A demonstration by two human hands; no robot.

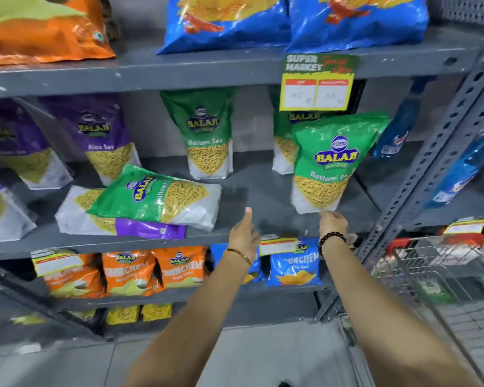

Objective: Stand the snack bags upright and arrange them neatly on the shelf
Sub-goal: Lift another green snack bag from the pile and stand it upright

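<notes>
Green upright bag (330, 163) held at its base by right hand (331, 223), left hand (243, 233) spread over bare grey shelf (252, 191)

Grey metal shelving (235, 71), pale tiled floor (67, 364), seemingly a wire trolley (430, 263).

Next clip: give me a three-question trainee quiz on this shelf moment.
1. True or false: the right hand is at the bottom of an upright green bag.
2. The fallen green bag lies on: A) a purple bag B) a blue bag C) bare shelf.
3. Which hand holds nothing?

Key: 1 true; 2 A; 3 the left hand.
</notes>
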